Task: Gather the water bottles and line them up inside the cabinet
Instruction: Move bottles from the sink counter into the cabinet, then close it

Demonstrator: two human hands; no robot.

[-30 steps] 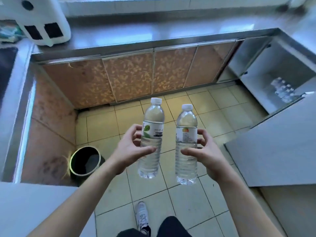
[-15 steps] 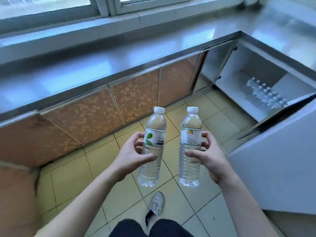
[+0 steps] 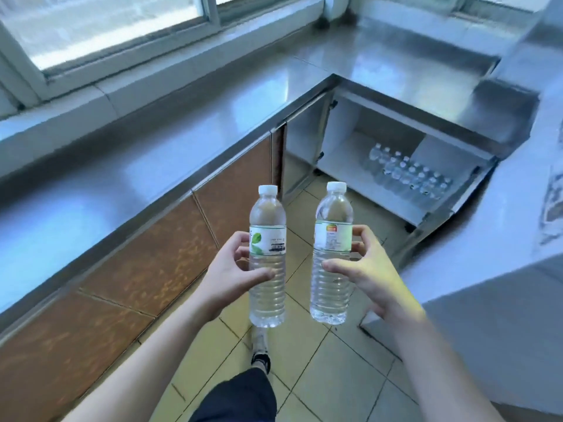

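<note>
Steel counter [image 3: 189, 123] above open cabinet [image 3: 344, 129] with bottle rows [image 3: 408, 175]. Your left hand [image 3: 227, 277] grips one upright bottle [image 3: 267, 260], your right hand [image 3: 370, 272] another bottle [image 3: 332, 257].

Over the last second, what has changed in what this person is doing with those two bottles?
The person has walked and turned right toward the open cabinet; the rows of bottles inside look nearer, and the black bin has left view. Nothing was picked up or released: the left hand still grips the leaf-label bottle, the right hand the orange-label bottle, both upright.
</note>
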